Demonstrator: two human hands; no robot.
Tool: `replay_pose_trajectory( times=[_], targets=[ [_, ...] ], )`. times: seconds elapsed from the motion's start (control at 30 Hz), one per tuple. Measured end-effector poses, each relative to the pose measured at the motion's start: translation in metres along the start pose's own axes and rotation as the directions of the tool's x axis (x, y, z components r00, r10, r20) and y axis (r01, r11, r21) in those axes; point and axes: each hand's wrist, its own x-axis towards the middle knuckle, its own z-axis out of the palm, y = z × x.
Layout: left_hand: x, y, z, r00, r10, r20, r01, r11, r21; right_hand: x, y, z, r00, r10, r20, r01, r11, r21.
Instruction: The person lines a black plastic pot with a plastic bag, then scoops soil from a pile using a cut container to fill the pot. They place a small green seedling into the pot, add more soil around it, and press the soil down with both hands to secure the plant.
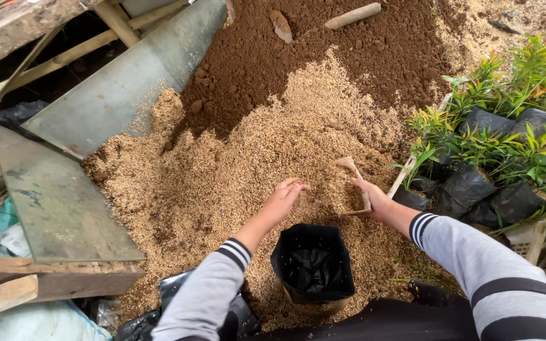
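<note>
The right hand (375, 197) is closed around a small flat wooden scoop (351, 184), gripping its lower edge, with the blade pushed into the heap of pale husks (235, 170). The left hand (284, 197) lies loosely curled, fingers bent and palm down, raking the husks toward the scoop; it grips nothing solid that can be made out. Both hands sit just beyond the black planting bag (313, 262), which stands upright and open-mouthed on the husks, close to the person's body between the two grey striped sleeves.

Beyond the bag, past the husks, lies a mound of dark brown soil (336, 50) with a couple of stones or wood pieces on top. To the right of the bag stands a crate (532, 237) packed with black bags (475, 183) holding green leafy seedlings (507, 120). To the bag's left, grey metal sheets (58, 196) lean against wooden beams (52, 281), and pale sacks and crumpled black plastic (178, 297) lie near the left sleeve.
</note>
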Motion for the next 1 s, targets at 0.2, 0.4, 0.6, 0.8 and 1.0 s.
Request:
replay_pose_trajectory(
  times=[0.2, 0.4, 0.6, 0.8, 1.0],
  targets=[
    [-0.053, 0.009, -0.030, 0.998, 0.050, -0.048, -0.021, 0.875, 0.484, -0.028, -0.024, 0.005, 0.971, -0.006, -0.240, -0.036, 0.985, -0.171],
    [-0.128, 0.028, -0.030, 1.000, 0.024, 0.014, -0.028, 0.866, 0.499, -0.087, -0.047, 0.032, 0.988, -0.108, -0.114, 0.109, 0.994, 0.006],
    [-0.161, 0.000, -0.003, 0.982, 0.135, -0.135, -0.080, 0.933, 0.350, -0.154, -0.082, 0.041, 0.985, -0.171, -0.032, 0.173, 0.982, 0.072],
    [-0.148, -0.063, 0.009, 0.986, 0.003, -0.164, 0.062, 0.919, 0.390, -0.197, -0.087, 0.044, 0.978, -0.204, 0.033, 0.198, 0.971, 0.132],
    [-0.135, -0.048, 0.024, 0.967, -0.123, -0.221, 0.193, 0.924, 0.329, -0.238, -0.072, 0.061, 0.984, -0.172, 0.050, 0.173, 0.985, -0.016]
  ],
)
